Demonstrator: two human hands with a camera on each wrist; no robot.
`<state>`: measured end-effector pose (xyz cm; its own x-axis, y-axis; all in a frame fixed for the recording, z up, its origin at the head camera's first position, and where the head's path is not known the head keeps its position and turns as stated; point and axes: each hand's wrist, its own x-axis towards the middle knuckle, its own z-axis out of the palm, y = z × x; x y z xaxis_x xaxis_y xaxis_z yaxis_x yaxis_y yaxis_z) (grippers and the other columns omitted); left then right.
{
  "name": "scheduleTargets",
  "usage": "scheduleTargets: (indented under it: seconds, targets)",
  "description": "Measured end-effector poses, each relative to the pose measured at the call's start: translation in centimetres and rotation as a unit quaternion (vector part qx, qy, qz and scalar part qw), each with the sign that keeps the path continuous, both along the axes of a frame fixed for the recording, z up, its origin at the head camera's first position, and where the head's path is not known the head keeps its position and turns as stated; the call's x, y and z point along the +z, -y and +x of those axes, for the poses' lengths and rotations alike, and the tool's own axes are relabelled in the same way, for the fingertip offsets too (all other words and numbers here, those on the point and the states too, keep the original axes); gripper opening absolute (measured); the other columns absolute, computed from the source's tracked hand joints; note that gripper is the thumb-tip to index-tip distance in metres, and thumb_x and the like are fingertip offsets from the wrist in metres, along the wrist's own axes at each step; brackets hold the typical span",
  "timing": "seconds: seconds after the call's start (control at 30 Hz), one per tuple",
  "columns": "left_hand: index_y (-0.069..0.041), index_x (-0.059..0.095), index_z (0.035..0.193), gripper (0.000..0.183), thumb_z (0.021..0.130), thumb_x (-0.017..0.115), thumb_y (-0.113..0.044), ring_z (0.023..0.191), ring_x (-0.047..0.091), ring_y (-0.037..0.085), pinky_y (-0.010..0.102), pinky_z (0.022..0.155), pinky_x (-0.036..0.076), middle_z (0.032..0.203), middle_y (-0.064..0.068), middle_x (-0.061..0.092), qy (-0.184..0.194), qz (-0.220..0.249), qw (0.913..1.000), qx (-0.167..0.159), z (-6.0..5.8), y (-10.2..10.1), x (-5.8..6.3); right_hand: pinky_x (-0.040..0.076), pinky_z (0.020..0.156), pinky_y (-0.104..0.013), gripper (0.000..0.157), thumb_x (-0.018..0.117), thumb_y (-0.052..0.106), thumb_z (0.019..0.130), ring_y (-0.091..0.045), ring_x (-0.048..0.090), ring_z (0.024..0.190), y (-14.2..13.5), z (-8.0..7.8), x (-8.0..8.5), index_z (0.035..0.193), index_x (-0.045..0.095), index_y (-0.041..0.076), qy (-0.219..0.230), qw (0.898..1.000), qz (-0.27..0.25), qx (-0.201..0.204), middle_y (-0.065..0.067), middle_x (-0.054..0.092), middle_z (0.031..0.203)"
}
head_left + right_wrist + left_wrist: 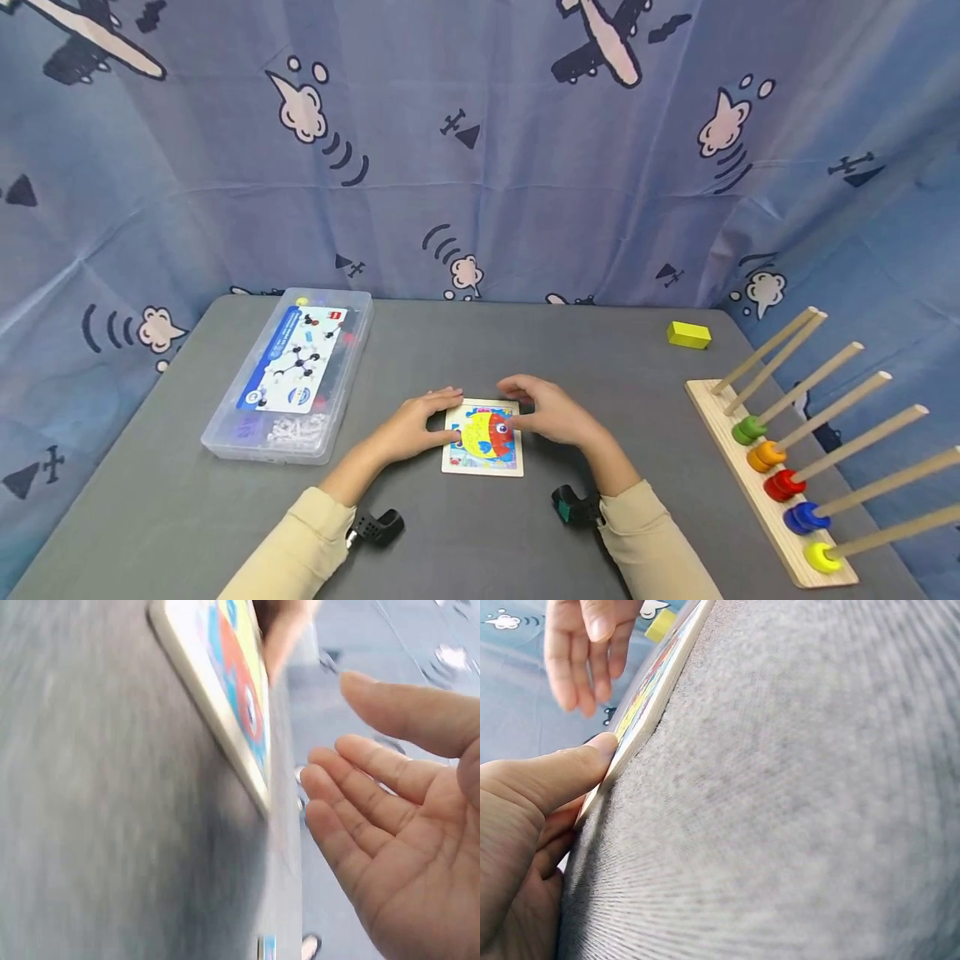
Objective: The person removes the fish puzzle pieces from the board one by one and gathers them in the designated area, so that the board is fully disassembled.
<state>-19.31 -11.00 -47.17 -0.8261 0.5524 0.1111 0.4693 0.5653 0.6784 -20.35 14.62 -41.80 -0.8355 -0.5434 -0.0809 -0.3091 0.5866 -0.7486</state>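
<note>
Looking at a cute little square fish board (487, 442), pale wooden rim, yellow body, red head, big round eye, blue bits all around. Sits on the grey worktop (480, 550), pinched along one edge by the left grip (409, 428), just beside the relaxed, released right grip (557, 413).

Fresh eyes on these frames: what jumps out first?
Probably the brightly colored fish puzzle, lying between the left hand, whose thumb touches its edge, and the right hand, held just off it. Next, the wooden peg stacker with its colored rings, on the table's right side, and the clear plastic case with a molecule-model label on the left.
</note>
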Motion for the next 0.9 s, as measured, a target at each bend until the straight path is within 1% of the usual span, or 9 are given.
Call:
scheduleTargets:
  seconds: [0.1,0.23,0.37,0.5,0.67,0.9]
  targets:
    - [-0.001,0.053,0.134,0.057,0.085,0.071,-0.025,0.137,0.039,0.028,0.046,0.116,0.026,0.143,0.011,0.048,-0.003,0.003,1.0,0.002,-0.1,0.1,0.1,0.044,0.103,-0.047,0.05,0.069,0.011,0.084,-0.031,0.055,0.118,1.5,-0.4,0.1,0.13,0.053,0.001,0.005,1.0,0.017,0.026,-0.014,0.057,0.129]
    - [-0.001,0.052,0.135,0.058,0.086,0.07,-0.026,0.137,0.039,0.028,0.047,0.116,0.026,0.143,0.012,0.048,-0.005,0.002,1.0,-0.003,0.0,0.2,0.2,0.046,0.102,-0.046,0.047,0.07,0.011,0.084,-0.029,0.056,0.118,2.9,-0.7,0.0,0.128,0.055,0.002,0.007,0.998,0.05,0.047,-0.012,0.058,0.127]
    - [-0.001,0.052,0.135,0.058,0.086,0.07,-0.026,0.137,0.039,0.028,0.047,0.116,0.026,0.143,0.012,0.048,-0.005,0.002,1.0,-0.002,0.1,0.1,0.2,0.046,0.1,-0.044,0.043,0.071,0.009,0.082,-0.027,0.057,0.115,3.7,-1.0,-0.3,0.123,0.059,0.004,-0.009,0.994,0.086,0.062,-0.009,0.059,0.121]
    - [0.0,0.052,0.135,0.058,0.086,0.07,-0.024,0.136,0.039,0.029,0.047,0.116,0.026,0.142,0.012,0.048,-0.005,0.004,1.0,-0.004,0.3,0.1,0.3,0.047,0.097,-0.041,0.036,0.071,0.006,0.081,-0.023,0.056,0.108,4.1,-1.2,-0.7,0.117,0.064,0.006,-0.024,0.991,0.109,0.076,-0.006,0.058,0.116]
    - [0.001,0.052,0.134,0.057,0.086,0.07,-0.023,0.136,0.04,0.031,0.05,0.115,0.027,0.142,0.014,0.049,-0.006,0.007,0.9999,-0.008,0.3,0.2,0.3,0.046,0.093,-0.04,0.03,0.072,0.005,0.081,-0.02,0.053,0.102,4.2,-1.2,-1.0,0.11,0.068,0.009,-0.031,0.989,0.122,0.074,-0.004,0.055,0.11]
    - [-0.001,0.051,0.135,0.058,0.086,0.07,-0.024,0.137,0.039,0.028,0.047,0.116,0.025,0.143,0.012,0.048,0.003,0.004,1.0,0.001,0.1,0.1,0.2,0.045,0.094,-0.04,0.028,0.071,0.005,0.081,-0.021,0.049,0.105,4.2,-1.0,-1.2,0.108,0.067,0.011,-0.022,0.992,0.113,0.055,-0.004,0.052,0.113]
